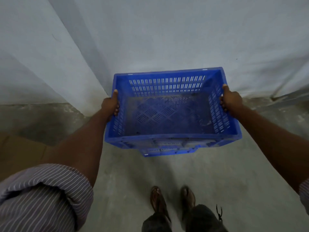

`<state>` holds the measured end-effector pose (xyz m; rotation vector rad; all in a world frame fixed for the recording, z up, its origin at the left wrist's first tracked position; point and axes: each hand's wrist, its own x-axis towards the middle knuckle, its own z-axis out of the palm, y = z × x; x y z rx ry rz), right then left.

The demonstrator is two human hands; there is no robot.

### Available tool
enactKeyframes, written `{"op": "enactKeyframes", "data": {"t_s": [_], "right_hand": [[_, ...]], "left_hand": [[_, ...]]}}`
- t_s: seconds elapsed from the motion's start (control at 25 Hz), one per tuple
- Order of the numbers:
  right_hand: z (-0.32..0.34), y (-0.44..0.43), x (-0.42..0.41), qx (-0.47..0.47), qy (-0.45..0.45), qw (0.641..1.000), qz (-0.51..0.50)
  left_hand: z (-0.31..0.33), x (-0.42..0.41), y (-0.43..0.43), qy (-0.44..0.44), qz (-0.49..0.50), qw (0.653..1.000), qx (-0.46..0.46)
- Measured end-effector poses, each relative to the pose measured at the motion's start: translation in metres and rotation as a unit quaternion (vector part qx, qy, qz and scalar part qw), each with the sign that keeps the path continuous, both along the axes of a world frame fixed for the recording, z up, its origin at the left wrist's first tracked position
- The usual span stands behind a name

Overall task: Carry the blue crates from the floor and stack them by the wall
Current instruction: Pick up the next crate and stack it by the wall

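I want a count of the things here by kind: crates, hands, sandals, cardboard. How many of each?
Blue perforated plastic crate: 1
Bare hands gripping its side rims, left hand and right hand: 2
Brown sandals: 2
Flat brown cardboard sheet: 1
Total: 6

Blue slotted crate point(172, 113), grey concrete floor point(127, 178), white-striped mauve sleeve point(43, 196), brown sandals point(157, 200)

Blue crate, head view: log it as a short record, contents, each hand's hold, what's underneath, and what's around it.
crate: blue crate, slotted walls, empty
left hand: grips its left rim
right hand: grips its right rim
underneath: lower crate, also blue, partly showing; contact unclear
behind: wall, pale, close
floor: concrete; cardboard at the left
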<state>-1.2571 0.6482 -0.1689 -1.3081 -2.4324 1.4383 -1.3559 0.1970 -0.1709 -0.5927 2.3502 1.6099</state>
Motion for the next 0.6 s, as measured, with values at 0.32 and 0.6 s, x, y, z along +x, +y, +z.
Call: {"op": "enactKeyframes", "data": {"t_s": [0.32, 0.6], "right_hand": [[-0.093, 0.04, -0.142, 0.036, -0.06, 0.997, 0.02], [-0.082, 0.031, -0.145, 0.048, -0.061, 0.997, 0.005]], "left_hand": [[-0.075, -0.11, 0.021, -0.016, 0.024, 0.999, -0.015], [-0.082, -0.114, 0.043, -0.025, 0.033, 0.999, -0.019]]}}
